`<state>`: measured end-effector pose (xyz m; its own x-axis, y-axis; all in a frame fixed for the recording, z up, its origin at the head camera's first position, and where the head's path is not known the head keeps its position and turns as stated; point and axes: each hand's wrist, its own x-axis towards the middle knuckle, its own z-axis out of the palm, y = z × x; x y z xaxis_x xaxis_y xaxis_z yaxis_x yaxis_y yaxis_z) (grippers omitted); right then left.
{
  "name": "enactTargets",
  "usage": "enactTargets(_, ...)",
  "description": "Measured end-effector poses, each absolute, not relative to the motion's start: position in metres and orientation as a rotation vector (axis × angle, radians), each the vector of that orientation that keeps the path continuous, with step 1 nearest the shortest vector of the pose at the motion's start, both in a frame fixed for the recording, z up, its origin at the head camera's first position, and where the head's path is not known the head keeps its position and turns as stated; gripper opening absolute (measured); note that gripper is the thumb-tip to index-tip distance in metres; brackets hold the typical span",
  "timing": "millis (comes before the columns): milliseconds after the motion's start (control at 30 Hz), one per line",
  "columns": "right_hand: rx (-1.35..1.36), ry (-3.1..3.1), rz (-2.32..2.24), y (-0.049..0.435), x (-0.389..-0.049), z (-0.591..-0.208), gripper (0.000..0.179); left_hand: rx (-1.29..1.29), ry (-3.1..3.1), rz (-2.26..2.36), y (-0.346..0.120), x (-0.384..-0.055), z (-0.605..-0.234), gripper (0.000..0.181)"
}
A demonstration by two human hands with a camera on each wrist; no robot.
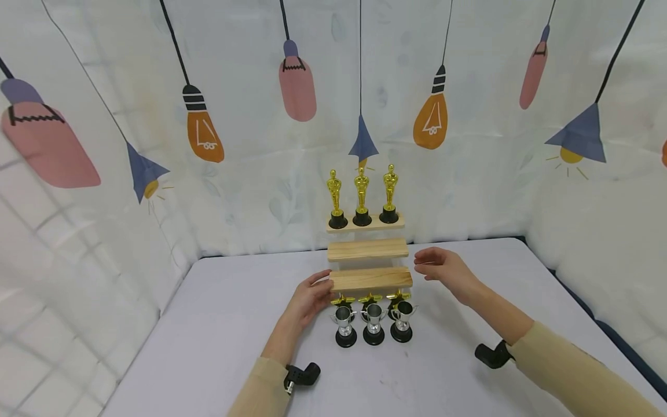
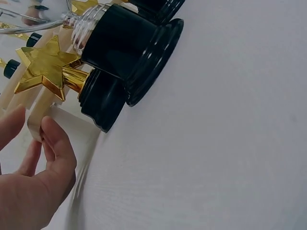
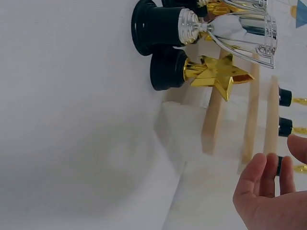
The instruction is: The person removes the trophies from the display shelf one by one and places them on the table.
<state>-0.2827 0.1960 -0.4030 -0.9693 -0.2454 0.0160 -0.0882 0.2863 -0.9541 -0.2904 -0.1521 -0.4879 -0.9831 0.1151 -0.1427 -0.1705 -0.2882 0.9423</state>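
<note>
A tiered wooden display stand stands upright on the white table. The left hand is at the left end of its lowest board, its curled fingers touching the wood. In the left wrist view, this board end sits between thumb and fingers. The right hand hovers just right of the stand, fingers slightly bent, with nothing in them. Three gold figure trophies with black bases stand on the top board. In front are three silver cups and three gold star trophies behind them.
The white-covered table reaches left and right of the stand. A white curtain printed with lamps hangs behind it. Each wrist wears a black camera.
</note>
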Motion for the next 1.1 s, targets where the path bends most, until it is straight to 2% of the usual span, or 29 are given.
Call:
enactTargets(333,-0.334,2.373,-1.839,0.185,-0.303,-0.389,0.045,-0.079,1.811,2.351,-0.152,-0.292,-0.487,0.056)
enactTargets(1100,-0.351,2.521,-1.937,0.164,-0.35,-0.36,0.044,-0.078,1.846,2.341,-0.15,-0.294,-0.49,0.053)
